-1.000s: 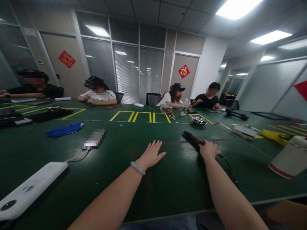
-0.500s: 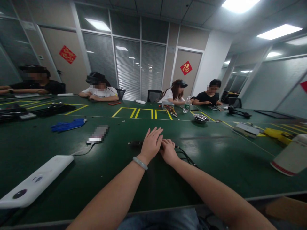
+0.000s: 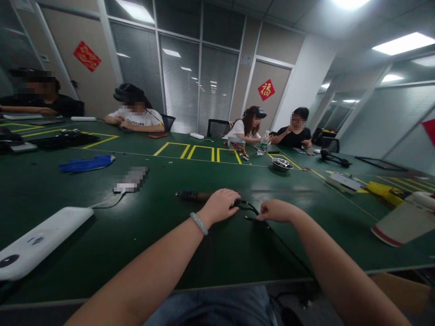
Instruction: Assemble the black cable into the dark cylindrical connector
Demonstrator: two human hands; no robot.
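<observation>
A dark, rod-shaped tool that looks like a corded electric screwdriver (image 3: 196, 196) lies on the green table, its narrow tip pointing left. My left hand (image 3: 221, 204), with a pale bangle at the wrist, is wrapped over the cord end of the tool and hides that part. A black cable (image 3: 287, 248) runs from there to the right and down over the table's near edge. Between its closed fingers my right hand (image 3: 277, 211) pinches the cable. A short cable end (image 3: 249, 218) sticks out to the left below my right hand.
On the left are a white power bank (image 3: 50, 240), a phone (image 3: 132, 179) and a blue glove (image 3: 87, 163). A metal bowl (image 3: 282, 165) and a water bottle (image 3: 263, 144) stand further back. A paper cup (image 3: 401, 222) is at right. Several people sit opposite.
My right hand has left the tool, moved right and closed on the cable. My left hand has gone from spread fingers to curling over the tool's cord end.
</observation>
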